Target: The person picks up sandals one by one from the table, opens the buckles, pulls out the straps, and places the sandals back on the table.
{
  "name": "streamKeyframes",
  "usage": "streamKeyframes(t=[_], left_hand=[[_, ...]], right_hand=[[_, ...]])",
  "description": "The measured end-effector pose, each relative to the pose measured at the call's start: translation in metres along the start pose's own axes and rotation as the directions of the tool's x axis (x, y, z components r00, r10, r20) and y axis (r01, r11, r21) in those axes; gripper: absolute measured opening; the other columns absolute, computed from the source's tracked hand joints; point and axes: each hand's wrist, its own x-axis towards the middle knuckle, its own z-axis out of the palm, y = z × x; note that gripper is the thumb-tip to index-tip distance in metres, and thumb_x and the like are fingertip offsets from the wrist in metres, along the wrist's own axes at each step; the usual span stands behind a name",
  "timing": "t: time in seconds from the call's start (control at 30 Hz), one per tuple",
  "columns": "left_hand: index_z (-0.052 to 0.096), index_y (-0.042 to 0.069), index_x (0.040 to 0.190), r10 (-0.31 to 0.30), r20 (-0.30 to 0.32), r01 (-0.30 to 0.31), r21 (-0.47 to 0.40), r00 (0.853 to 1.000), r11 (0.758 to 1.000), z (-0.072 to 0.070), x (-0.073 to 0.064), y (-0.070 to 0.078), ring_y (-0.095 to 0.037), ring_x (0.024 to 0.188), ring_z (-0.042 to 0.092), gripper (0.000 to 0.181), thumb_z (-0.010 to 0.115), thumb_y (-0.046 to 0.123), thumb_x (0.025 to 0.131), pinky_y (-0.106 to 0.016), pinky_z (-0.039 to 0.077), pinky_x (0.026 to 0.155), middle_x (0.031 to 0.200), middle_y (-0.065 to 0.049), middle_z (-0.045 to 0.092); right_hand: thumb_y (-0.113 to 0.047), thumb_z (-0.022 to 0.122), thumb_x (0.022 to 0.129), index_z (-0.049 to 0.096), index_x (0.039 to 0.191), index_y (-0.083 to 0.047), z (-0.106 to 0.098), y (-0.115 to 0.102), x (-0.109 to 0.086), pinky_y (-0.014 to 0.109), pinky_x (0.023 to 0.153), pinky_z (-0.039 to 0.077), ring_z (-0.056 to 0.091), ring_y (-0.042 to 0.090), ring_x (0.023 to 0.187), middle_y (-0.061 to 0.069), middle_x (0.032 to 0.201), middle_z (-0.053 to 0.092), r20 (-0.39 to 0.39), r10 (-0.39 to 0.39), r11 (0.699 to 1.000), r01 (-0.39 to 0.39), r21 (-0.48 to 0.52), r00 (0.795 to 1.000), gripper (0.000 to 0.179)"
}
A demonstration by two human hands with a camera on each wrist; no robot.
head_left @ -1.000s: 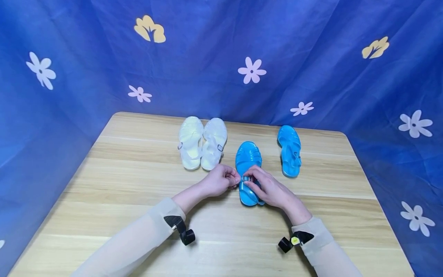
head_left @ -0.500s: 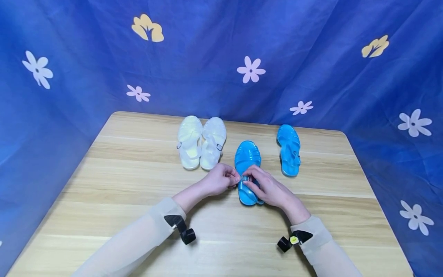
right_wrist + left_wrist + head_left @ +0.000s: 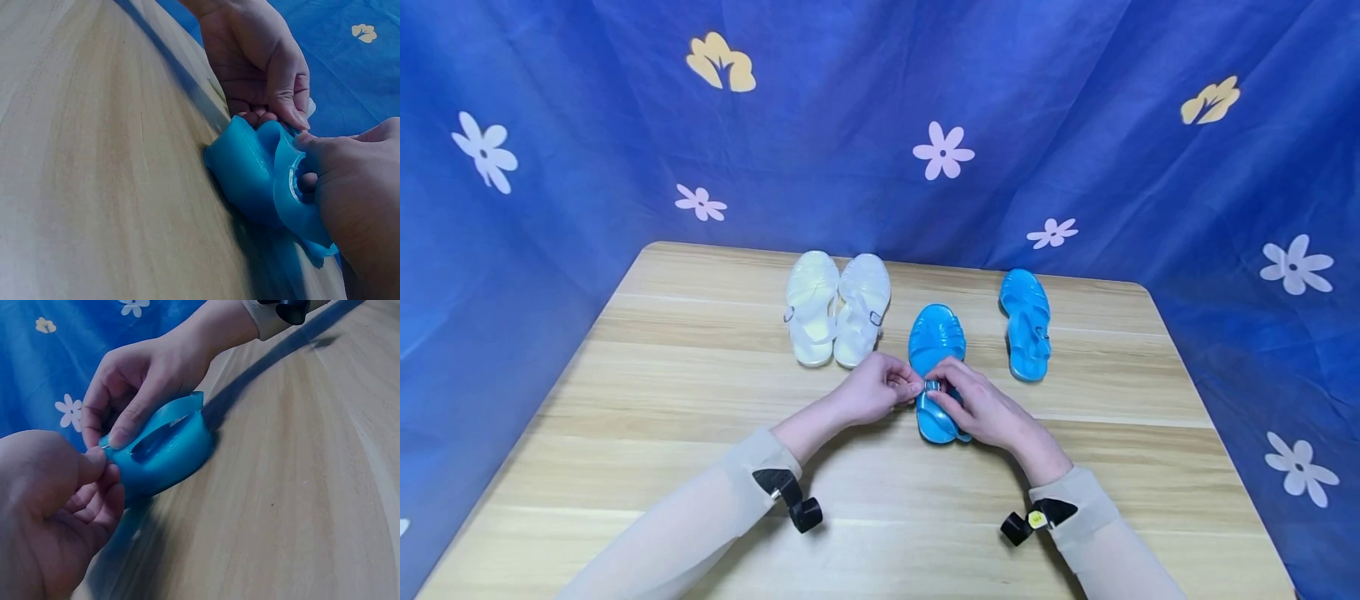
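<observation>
A glossy blue jelly sandal (image 3: 937,333) lies on the table between my two hands, toe pointing away. Its ankle strap carries a small metal buckle (image 3: 932,386). My left hand (image 3: 876,387) comes in from the left, thumb and forefinger pinching the strap's end right beside the buckle. From the right, my right hand (image 3: 988,408) grips the strap at the buckle between thumb and fingers. In the left wrist view the blue heel (image 3: 169,462) faces the camera, and the pinched strap tip is mostly hidden by the fingers. The right wrist view shows the strap (image 3: 290,194) looping over the heel.
Two white sandals (image 3: 812,292) stand side by side at the back, left of the hands. The other blue sandal (image 3: 1026,308) lies to the right, near the table's back edge. A blue flowered curtain (image 3: 850,100) surrounds the wooden table (image 3: 662,375).
The left fingertips have edged slightly right, closer to the buckle. The right hand keeps its grip, and the sandals stay where they were.
</observation>
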Motion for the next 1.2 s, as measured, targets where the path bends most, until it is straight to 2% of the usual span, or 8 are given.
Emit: streamKeyframes(t=[0.3,0.43,0.67,0.83,1.0,1.13,1.2], left_hand=[[0.074,-0.007,0.105,-0.100,-0.009,0.098,-0.124,0.995,0.987,-0.002,-0.002,-0.001,-0.019,0.080,0.072,0.011,0.067,0.001,0.102,-0.031,0.062,0.074,0.089,-0.014,0.075],[0.074,-0.006,0.103,-0.102,-0.025,0.099,-0.111,0.994,0.989,0.000,-0.002,0.001,-0.017,0.078,0.071,0.010,0.067,0.001,0.102,-0.028,0.060,0.071,0.087,-0.012,0.075],[0.076,-0.001,0.098,-0.093,-0.049,0.091,-0.038,0.994,0.995,0.004,0.004,0.005,-0.014,0.076,0.068,0.009,0.069,0.002,0.101,-0.026,0.059,0.071,0.082,-0.005,0.073],[0.076,-0.002,0.099,-0.113,-0.062,0.110,-0.051,0.992,0.993,0.005,0.004,0.007,-0.015,0.077,0.070,0.007,0.071,0.002,0.100,-0.028,0.060,0.072,0.083,-0.006,0.074],[0.078,-0.002,0.099,-0.069,-0.069,0.065,-0.063,0.995,0.996,0.003,0.002,0.007,-0.017,0.078,0.074,0.007,0.073,0.003,0.100,-0.030,0.062,0.072,0.083,-0.006,0.076],[0.079,0.001,0.100,0.020,-0.070,-0.018,0.030,0.997,0.999,0.000,-0.001,0.005,-0.016,0.080,0.073,0.007,0.075,0.006,0.100,-0.028,0.061,0.072,0.085,-0.002,0.076],[0.079,0.002,0.102,0.085,-0.070,-0.077,0.100,0.994,0.992,-0.001,-0.002,0.003,-0.013,0.080,0.071,0.007,0.077,0.008,0.099,-0.027,0.060,0.072,0.087,0.000,0.075]], right_hand=[[-0.015,0.066,0.107,0.064,0.127,-0.010,0.001,0.001,-0.002,0.029,0.082,0.053,0.057,0.009,0.096,-0.003,0.114,0.061,-0.010,0.001,1.000,-0.001,0.006,1.000,0.021],[-0.014,0.066,0.107,0.065,0.127,-0.011,0.002,0.002,-0.001,0.030,0.082,0.053,0.057,0.010,0.096,-0.003,0.113,0.061,-0.014,-0.010,1.000,0.010,0.015,1.000,0.020],[-0.014,0.067,0.106,0.064,0.126,-0.012,0.001,0.002,0.000,0.031,0.084,0.054,0.058,0.010,0.098,-0.004,0.116,0.061,-0.010,-0.007,1.000,0.007,0.028,1.000,0.020],[-0.014,0.066,0.107,0.064,0.126,-0.013,0.001,0.002,-0.001,0.031,0.085,0.054,0.058,0.010,0.098,-0.005,0.117,0.062,-0.015,0.002,0.999,-0.001,0.037,1.000,0.020],[-0.011,0.068,0.105,0.065,0.127,-0.013,0.001,0.003,-0.001,0.030,0.084,0.054,0.059,0.011,0.098,-0.002,0.116,0.063,-0.031,-0.019,0.999,0.021,0.041,0.999,0.022],[-0.009,0.070,0.104,0.066,0.127,-0.012,0.002,0.004,-0.002,0.031,0.084,0.055,0.060,0.012,0.099,0.000,0.117,0.065,-0.048,-0.033,0.997,0.036,0.061,0.998,0.024],[-0.009,0.071,0.103,0.067,0.127,-0.011,0.002,0.004,-0.003,0.032,0.085,0.056,0.061,0.012,0.099,0.000,0.117,0.066,-0.062,-0.029,0.997,0.034,0.074,0.998,0.024]])
